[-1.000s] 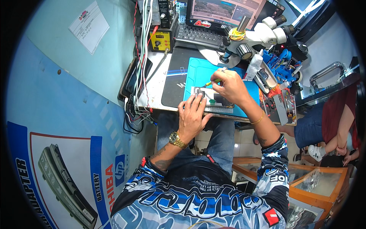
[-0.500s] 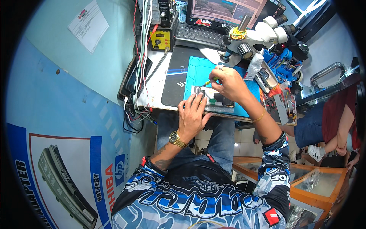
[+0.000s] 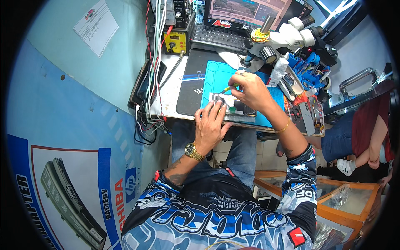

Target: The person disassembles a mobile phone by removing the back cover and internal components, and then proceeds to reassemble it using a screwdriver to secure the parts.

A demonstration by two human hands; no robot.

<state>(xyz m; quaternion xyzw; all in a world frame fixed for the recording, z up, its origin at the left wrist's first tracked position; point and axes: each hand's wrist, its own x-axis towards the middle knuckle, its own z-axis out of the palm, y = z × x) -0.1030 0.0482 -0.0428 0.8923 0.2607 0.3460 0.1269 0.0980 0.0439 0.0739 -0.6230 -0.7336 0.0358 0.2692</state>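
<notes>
On the blue work mat [image 3: 213,79] lies a flat, opened electronic device [image 3: 245,109], phone-like, with dark, white and green parts showing. My left hand [image 3: 210,125] rests on its left end, fingers stretched out and pressing down, thumb apart near the table's front edge. Over the device, my right hand [image 3: 250,92] pinches a thin tool with a yellow-green handle [image 3: 227,88]. The tool slants down to the left, its tip close to the device's upper left corner, just beyond my left fingertips. Whether the tip touches is too small to tell.
A microscope [image 3: 287,39] stands behind the mat, with a keyboard [image 3: 216,38] and monitor beyond. At the left are a yellow-fronted station [image 3: 173,43] and hanging cables [image 3: 156,62]. A white bottle [image 3: 278,71] and loose tools [image 3: 306,112] crowd the right. Another person stands at right.
The tool's tip has shifted very slightly at the device's upper left corner. Both hands stay almost in place.
</notes>
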